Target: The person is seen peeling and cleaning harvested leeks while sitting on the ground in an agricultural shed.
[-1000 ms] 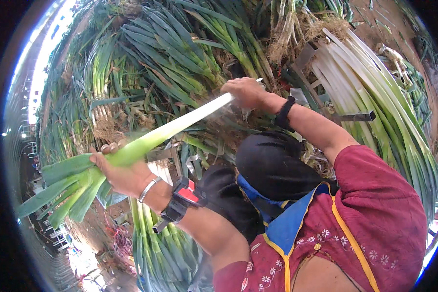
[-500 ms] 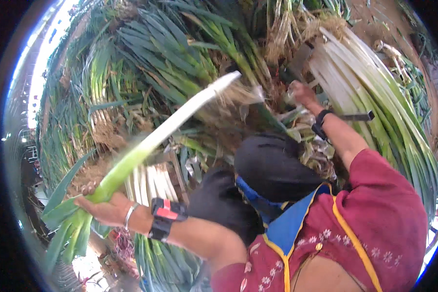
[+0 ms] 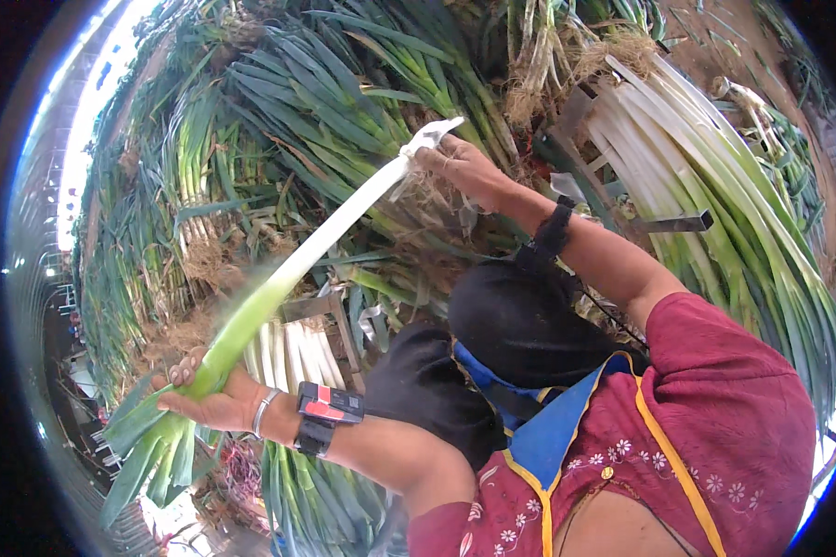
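A long leek [image 3: 330, 227] slants across the view, white at its upper right end and green toward the lower left. My left hand [image 3: 212, 397] is wrapped round its green part, just above the fanned leaves. My right hand [image 3: 464, 174] is closed at the white end, thumb and fingers against it. A pale, shiny bit at that end could be a peeled layer or something else; I cannot tell which. Roots hang just below my right hand, and whether they belong to this leek is unclear.
Unpeeled leeks [image 3: 297, 102] with roots lie heaped at the far side and left. A stack of cleaned leeks [image 3: 706, 158] rests in a metal frame [image 3: 673, 224] at the right. More white-stemmed leeks [image 3: 293, 353] lie beside my left forearm. My knees [image 3: 511, 316] are close below.
My right hand has come left from beside the right-hand stack to the leek's white end and closed there. The left hand has shifted slightly right and down with the leek.
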A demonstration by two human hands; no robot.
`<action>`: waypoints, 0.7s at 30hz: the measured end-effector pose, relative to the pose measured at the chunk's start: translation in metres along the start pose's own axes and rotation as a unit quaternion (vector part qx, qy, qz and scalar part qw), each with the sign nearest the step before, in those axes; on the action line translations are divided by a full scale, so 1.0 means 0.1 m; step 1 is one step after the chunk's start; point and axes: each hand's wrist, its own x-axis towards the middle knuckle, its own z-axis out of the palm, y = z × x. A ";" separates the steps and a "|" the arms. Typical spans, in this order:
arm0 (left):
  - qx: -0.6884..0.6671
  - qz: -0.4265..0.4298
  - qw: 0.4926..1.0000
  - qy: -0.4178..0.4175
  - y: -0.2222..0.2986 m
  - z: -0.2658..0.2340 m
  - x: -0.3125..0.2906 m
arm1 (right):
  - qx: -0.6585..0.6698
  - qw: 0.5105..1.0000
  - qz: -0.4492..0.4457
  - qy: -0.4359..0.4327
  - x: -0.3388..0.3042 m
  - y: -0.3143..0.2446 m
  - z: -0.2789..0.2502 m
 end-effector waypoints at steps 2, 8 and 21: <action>-0.021 -0.005 0.999 -0.030 0.11 -0.08 0.07 | -0.007 0.999 0.040 0.019 0.00 -0.09 0.12; -0.098 -0.051 0.989 -0.097 0.13 -0.20 0.10 | -0.099 0.986 0.123 0.051 0.05 -0.07 0.12; -0.051 -0.033 0.983 -0.176 0.66 -0.36 0.30 | -0.548 0.803 0.216 0.094 -0.53 1.77 -2.02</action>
